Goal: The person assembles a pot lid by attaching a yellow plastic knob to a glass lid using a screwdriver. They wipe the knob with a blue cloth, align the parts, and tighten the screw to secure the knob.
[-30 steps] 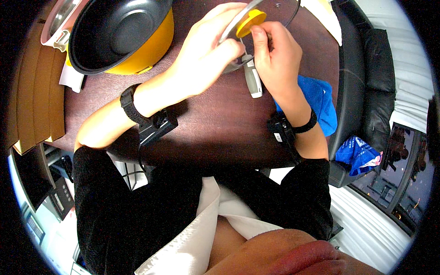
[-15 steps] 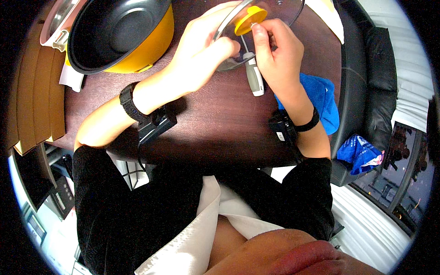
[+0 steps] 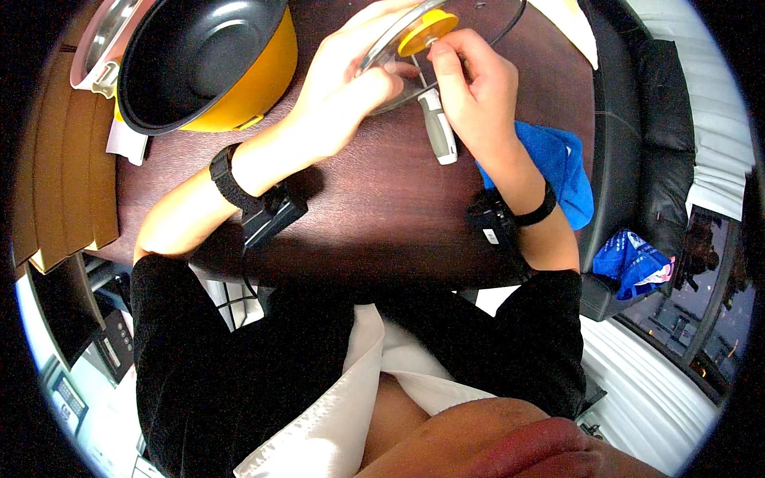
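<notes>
My left hand [image 3: 343,88] is closed on the edge of a clear glass pot lid [image 3: 382,48], which it holds tilted above the table. A round yellow knob [image 3: 426,32] shows at the lid's middle. At the knob's centre, the thumb and forefinger of my right hand [image 3: 478,80] pinch a small metallic piece that looks like a screw; the fingertips hide most of it. Below the lid a screwdriver [image 3: 439,131] with a grey and white handle lies on the table, its shaft partly seen through the glass.
A yellow pot [image 3: 263,88] with a black inside stands at the far left of the dark table [image 3: 374,207], beside a pinkish container [image 3: 89,48]. A blue cloth [image 3: 570,175] lies right of my right forearm. A black sofa [image 3: 621,159] borders the table, with a blue packet [image 3: 629,263] on it.
The lid, its knob and both hands have shifted slightly left. My left hand keeps its hold, and my right fingers remain pinched at the knob's centre.
</notes>
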Demonstrator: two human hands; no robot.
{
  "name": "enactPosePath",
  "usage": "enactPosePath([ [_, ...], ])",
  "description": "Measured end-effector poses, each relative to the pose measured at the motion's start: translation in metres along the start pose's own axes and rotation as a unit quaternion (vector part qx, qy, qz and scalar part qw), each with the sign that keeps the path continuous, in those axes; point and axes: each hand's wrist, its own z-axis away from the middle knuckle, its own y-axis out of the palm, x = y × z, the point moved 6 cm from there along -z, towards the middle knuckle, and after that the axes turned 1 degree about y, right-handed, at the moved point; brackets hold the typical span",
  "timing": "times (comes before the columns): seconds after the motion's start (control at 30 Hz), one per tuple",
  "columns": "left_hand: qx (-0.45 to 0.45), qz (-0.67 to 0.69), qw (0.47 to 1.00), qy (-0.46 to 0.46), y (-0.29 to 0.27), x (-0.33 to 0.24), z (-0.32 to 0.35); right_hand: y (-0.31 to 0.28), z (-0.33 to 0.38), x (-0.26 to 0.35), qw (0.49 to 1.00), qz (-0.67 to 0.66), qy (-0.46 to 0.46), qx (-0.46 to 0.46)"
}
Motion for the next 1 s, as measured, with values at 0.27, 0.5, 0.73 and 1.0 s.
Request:
enactPosePath([
  [0.27, 0.024, 0.016, 0.999, 0.014, 0.002, 0.001, -0.002, 0.009, 0.006, -0.012, 0.984, -0.112, 0.134, 0.044],
  [0.5, -0.009, 0.046, 0.999, -0.007, -0.001, 0.007, 0.0, 0.012, 0.004, -0.016, 0.97, -0.155, 0.177, 0.062],
  [0.73, -0.02, 0.051, 0.998, 0.016, -0.003, 0.004, 0.0, 0.005, -0.003, -0.009, 0.995, -0.033, 0.074, 0.064],
  [1.0, -0.005, 0.011, 0.993, 0.114, -0.002, -0.035, -0.002, 0.001, -0.016, 0.026, 0.988, -0.118, 0.095, 0.032],
])
